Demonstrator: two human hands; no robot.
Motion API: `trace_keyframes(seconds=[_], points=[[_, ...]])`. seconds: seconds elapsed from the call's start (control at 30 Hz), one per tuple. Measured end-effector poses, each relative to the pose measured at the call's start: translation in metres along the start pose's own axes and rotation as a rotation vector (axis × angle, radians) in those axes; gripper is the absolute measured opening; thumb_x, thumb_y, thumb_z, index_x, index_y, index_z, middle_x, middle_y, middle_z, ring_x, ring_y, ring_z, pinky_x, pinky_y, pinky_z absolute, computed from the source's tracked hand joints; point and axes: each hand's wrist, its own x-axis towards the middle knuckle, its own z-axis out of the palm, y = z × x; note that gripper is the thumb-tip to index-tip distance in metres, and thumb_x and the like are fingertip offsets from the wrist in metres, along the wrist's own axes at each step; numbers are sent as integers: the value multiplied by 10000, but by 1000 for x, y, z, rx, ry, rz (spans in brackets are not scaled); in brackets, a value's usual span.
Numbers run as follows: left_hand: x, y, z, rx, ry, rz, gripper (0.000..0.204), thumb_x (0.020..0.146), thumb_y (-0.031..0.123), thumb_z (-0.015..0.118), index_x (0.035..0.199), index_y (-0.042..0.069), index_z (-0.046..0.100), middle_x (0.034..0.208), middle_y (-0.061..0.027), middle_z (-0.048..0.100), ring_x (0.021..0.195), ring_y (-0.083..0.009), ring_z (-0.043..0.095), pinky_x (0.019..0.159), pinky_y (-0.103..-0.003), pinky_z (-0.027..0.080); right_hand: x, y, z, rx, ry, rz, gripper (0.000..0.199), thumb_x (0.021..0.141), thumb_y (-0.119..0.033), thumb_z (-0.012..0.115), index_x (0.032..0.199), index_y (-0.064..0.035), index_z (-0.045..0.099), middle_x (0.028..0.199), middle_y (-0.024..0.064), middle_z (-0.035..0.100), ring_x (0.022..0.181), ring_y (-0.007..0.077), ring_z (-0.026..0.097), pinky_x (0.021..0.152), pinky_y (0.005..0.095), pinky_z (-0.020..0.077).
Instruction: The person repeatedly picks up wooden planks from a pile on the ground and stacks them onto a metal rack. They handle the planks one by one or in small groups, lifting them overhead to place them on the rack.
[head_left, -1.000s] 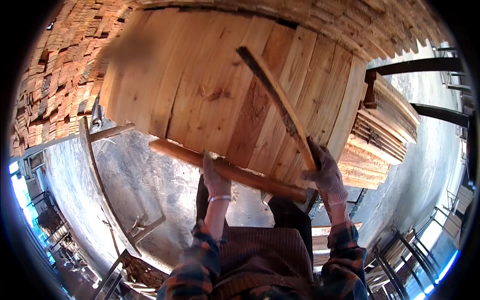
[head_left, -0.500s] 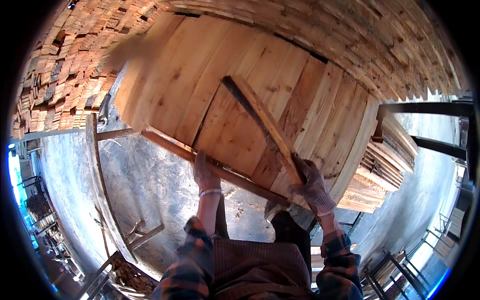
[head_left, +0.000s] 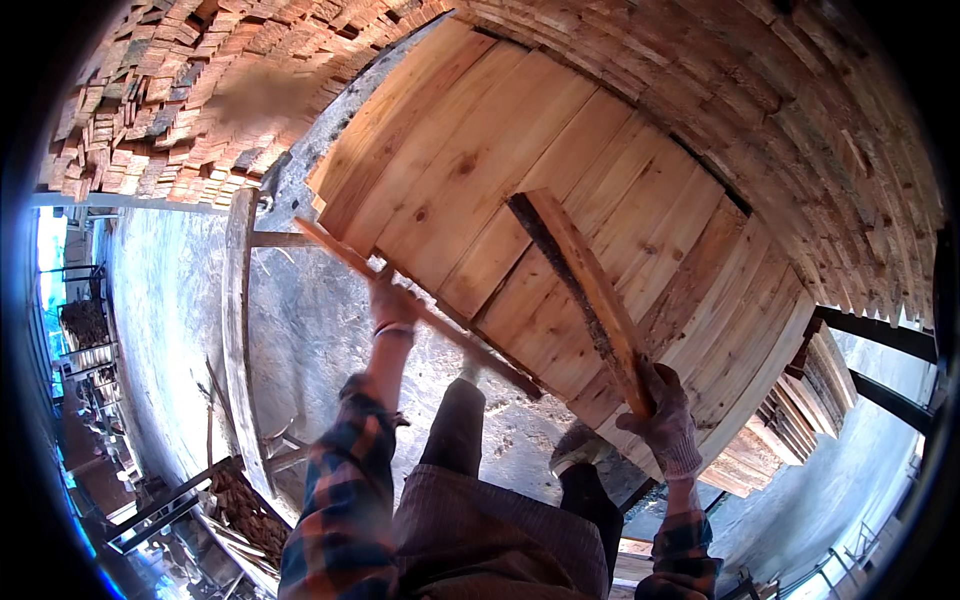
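My left hand (head_left: 390,304) is closed around a long, narrow wooden strip (head_left: 490,361), held beside the near left edge of a broad stack of planks (head_left: 440,190). A gap shows between part of the strip and the stack. My right hand (head_left: 668,425), in a pale work glove, grips the near end of a wooden slat (head_left: 600,300) with dark bark along one side. That slat slants away to the far left above the planks; whether its far end touches them I cannot tell.
High stacks of wood pieces rise at the far left (head_left: 150,120) and along the far right (head_left: 720,90). A wooden beam (head_left: 238,330) crosses the grey floor (head_left: 300,310) on the left. More boards (head_left: 745,455) and dark metal bars (head_left: 890,400) lie at the right.
The strip in my left hand has come away from the stack's near edge, moving left. My view has turned, and my feet have shifted. The right hand still grips the bark-edged slat.
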Motion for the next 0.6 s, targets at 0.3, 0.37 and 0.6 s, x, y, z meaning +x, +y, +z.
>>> trace_keyframes(seconds=[0.3, 0.37, 0.6], points=[[-25, 3, 7, -184, 41, -145, 208, 843, 286, 644, 911, 139, 515, 735, -27, 505, 638, -204, 532, 559, -415, 463, 85, -35, 5, -277, 76, -188, 880, 632, -353, 780, 1395, -98, 423, 1257, 203, 470, 1126, 375, 498, 955, 416, 440], [-39, 21, 5, -206, 94, -141, 220, 844, 287, 639, 902, 114, 517, 749, -37, 518, 659, -213, 534, 598, -419, 462, 117, -39, 2, -389, 124, -271, 854, 677, -434, 749, 1396, -105, 424, 1234, 219, 479, 1109, 384, 502, 947, 428, 441], [-88, 50, -4, -408, -56, -174, 431, 827, 297, 636, 1067, -43, 524, 874, -131, 566, 829, -278, 570, 808, -465, 488, 305, -124, -19, -554, 330, -650, 819, 618, -267, 791, 1365, -183, 466, 1035, 190, 580, 962, 385, 559, 854, 472, 468]])
